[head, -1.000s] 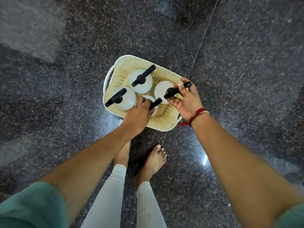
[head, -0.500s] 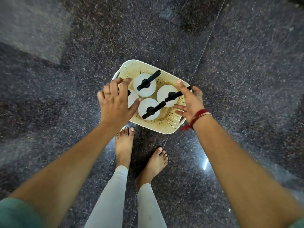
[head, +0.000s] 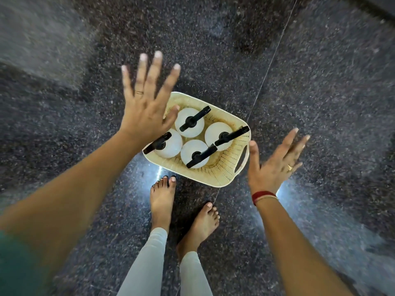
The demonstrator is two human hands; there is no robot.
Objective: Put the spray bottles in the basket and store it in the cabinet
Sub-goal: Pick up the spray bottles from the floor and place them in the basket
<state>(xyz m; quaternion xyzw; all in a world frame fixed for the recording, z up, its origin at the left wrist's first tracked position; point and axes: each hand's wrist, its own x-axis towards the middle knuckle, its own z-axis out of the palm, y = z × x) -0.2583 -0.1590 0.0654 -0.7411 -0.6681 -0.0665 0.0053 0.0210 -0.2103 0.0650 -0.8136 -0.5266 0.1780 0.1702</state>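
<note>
Cream perforated plastic basket [head: 226, 171] on speckled dark granite floor [head: 320, 82] holds four round white spray bottles [head: 189, 122], black triggers. Left hand [head: 147, 107] at 10 o'clock, right hand [head: 275, 165] at 3, both splayed, empty.

- left hand [head: 147, 99] has a thin gold ring [head: 139, 92] on one finger, nothing else on that wrist
- right hand [head: 275, 165] has a gold ring [head: 289, 167] too, a bit chunkier looking
- right wrist wears a red thread band [head: 261, 195] with a thinner pale strand beside it
- green short sleeve [head: 15, 265] shows at the left upper arm, pretty blurred
- light grey leggings [head: 147, 263], snug, ending above the ankles
- bare feet [head: 161, 201], toenails on the left foot look dark-painted
</note>
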